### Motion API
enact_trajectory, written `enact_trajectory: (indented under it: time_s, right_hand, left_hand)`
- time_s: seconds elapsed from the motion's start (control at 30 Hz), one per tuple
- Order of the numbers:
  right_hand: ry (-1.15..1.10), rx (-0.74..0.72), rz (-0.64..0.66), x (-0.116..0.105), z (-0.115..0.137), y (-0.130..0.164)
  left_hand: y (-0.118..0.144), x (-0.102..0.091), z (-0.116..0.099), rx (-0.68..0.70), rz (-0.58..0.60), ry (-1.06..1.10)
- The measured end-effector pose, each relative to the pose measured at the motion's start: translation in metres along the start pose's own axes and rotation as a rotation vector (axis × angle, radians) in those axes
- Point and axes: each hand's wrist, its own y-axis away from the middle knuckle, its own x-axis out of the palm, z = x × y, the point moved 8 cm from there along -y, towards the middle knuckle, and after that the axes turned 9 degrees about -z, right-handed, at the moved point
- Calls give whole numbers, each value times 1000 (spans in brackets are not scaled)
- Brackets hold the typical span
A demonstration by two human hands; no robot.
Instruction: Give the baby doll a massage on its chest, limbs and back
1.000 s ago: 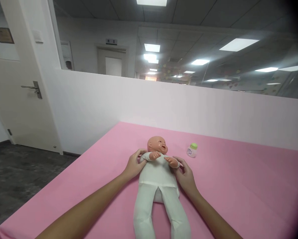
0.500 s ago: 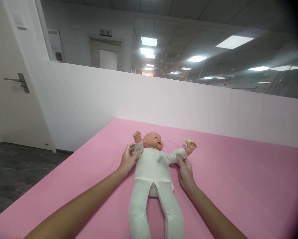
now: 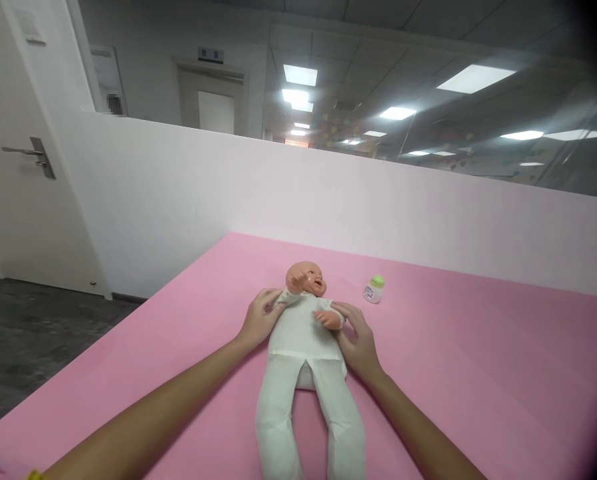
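A baby doll [image 3: 303,330] in a white cloth suit lies on its back on the pink table top [image 3: 453,373], head at the far end. My left hand [image 3: 261,320] is closed round the doll's sleeved arm on the left, which is bent so that its small hand lies in front of the doll's head. On the other side, my right hand [image 3: 357,340] has its fingers round the doll's other arm, folded in over the chest. Part of each sleeve is hidden by my fingers.
A small clear bottle with a green cap [image 3: 374,289] stands beyond my right hand. Behind the table runs a low white wall [image 3: 403,207]. To the left are a door [image 3: 38,200] and dark floor [image 3: 43,353].
Both doll arms have swung inward from their spread position, the right-hand one onto the chest. My right hand has moved slightly left, and the bottle is now fully uncovered.
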Motion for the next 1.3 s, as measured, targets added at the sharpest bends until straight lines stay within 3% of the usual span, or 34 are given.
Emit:
enact_trajectory:
  time_s: [0.13, 0.57, 0.87, 1.1, 1.3]
  right_hand:
    - [68, -147, 63, 4, 11, 1]
    - [74, -92, 58, 2, 1, 1]
    - [-161, 261, -80, -5, -27, 0]
    - [-226, 388, -239, -17, -35, -1]
    - [-277, 509, -307, -21, -54, 3]
  left_hand:
    - [5, 3, -14, 107, 27, -121]
    - [2, 0, -20, 128, 26, -110]
    - [2, -9, -4, -75, -134, 12]
    - [1, -19, 21, -201, -288, 130]
    - [1, -20, 40, -290, -313, 210]
